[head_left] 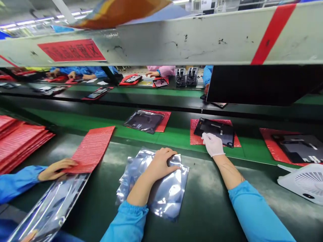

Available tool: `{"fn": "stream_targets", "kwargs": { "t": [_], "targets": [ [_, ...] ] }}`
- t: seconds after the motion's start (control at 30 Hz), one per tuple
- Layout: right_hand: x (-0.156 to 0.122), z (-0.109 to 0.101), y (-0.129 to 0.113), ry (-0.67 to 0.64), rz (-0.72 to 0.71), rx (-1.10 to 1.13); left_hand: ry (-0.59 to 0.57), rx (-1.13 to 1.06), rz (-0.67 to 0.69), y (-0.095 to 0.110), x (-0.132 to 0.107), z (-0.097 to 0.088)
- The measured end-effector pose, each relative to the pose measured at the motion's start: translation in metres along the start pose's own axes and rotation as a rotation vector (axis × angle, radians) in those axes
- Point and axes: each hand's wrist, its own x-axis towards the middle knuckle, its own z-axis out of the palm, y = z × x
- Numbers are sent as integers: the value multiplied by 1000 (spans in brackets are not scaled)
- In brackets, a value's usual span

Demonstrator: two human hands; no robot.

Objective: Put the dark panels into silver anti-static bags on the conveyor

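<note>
My left hand [161, 163], bare, rests on a stack of shiny silver antistatic bags [168, 195], fingers spread and lying over their top. My right hand [212, 144] wears a white glove. Its fingers are closed at the near left edge of a dark flat panel [222, 131], which lies slightly tilted over a red bubble-wrap pouch [195, 138] on the green belt [176, 138]. Left of it on the belt, another dark panel in a clear bag [145, 121] overlaps a second red pouch [164, 121].
At left, a co-worker's hand [57, 169] holds a red pouch [94, 148] over a shiny bagged sheet [55, 205]. Red pouches [22, 143] are piled beyond. A white fan [304, 183] stands at right, near another panel [300, 146]. A shelf beam [176, 43] and black screen [252, 85] hang overhead.
</note>
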Motion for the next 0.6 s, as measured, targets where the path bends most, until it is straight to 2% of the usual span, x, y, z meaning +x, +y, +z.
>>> {"fn": "stream_targets", "kwargs": {
  "t": [0.3, 0.47, 0.6],
  "targets": [
    [-4, -4, -1, 27, 44, 24, 88, -100, 45, 9, -2, -2],
    [-5, -8, -2, 148, 144, 60, 129, -121, 15, 6, -4, 3],
    [6, -31, 7, 304, 292, -88, 206, -134, 20, -2, -6, 9]
  ]
}}
